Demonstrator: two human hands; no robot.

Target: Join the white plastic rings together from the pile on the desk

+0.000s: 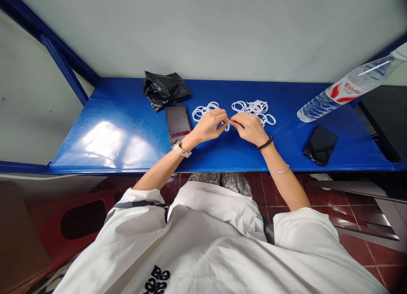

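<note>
White loop [227, 127] (small) between fingertips [234, 118]

we have both hands close together above a blue table [222, 157]. our left hand [210, 125] and right hand [249, 127] pinch a small white loop [227, 127] between their fingertips, mostly hidden by the fingers. just beyond the left hand we see a cluster of white rings [194, 113]; a fuller, tangled pile [262, 106] lies beyond the right. beside our left wrist is a phone [178, 123], with a crumpled black bag [167, 89] just behind it. well to the right we have a clear bottle [345, 90] with a red-and-white label, and near it a dark, flat device [321, 144].
</note>
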